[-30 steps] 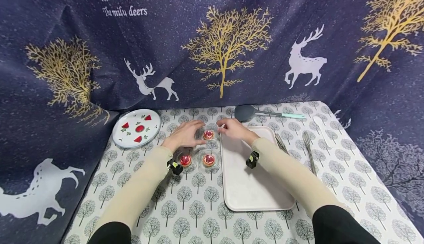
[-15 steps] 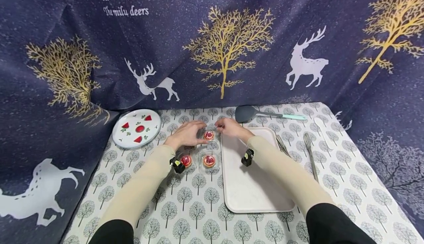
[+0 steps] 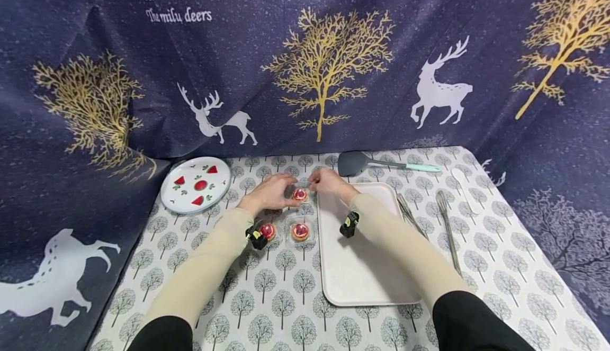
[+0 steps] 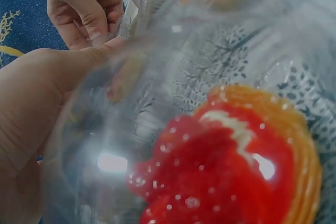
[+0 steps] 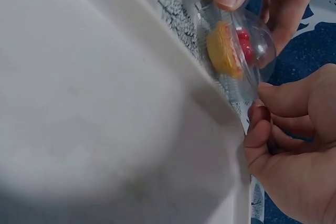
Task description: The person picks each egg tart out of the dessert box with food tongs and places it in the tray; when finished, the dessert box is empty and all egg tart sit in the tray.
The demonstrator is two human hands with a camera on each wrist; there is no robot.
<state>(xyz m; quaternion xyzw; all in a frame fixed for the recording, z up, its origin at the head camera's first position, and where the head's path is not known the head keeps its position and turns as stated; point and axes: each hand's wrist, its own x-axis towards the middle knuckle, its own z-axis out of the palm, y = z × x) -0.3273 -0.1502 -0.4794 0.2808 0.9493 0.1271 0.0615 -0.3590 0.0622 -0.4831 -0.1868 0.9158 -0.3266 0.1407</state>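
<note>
Boxed tart (image 3: 299, 194): set in clear domed plastic between left hand (image 3: 270, 193) and right hand (image 3: 329, 181), at the far end of a group of three, just left of the pale tray (image 3: 343, 271). From the left: white plate (image 3: 190, 173) with watermelon print, well apart from both hands. Next, left hand curved about the boxed tart, with thumb to the near side and fingers to the far side; seems to hold it. Near that wrist, near left tart (image 3: 267, 231), partly behind the wrist camera (image 3: 259, 239); in the left wrist view, probably the large, blurred one, cut off below. Beside it, near right tart (image 3: 301, 231). Far plastic case roughly square from above, so without a clear long axis; close to both hands alike, with more of the left around it. By the tray's far left corner, right hand, with thumb and forefinger pinched at the case's right edge. Farther right, tray with long axis running away from the person, then dark turner (image 3: 351, 163), silver utensils (image 3: 448, 226) and white spoon (image 3: 463, 184). Hidden: some left fingertips, behind the dome. Hard to make out: pinched part, perhaps lid, base or tab; cannot tell whether sealed or parted.
</note>
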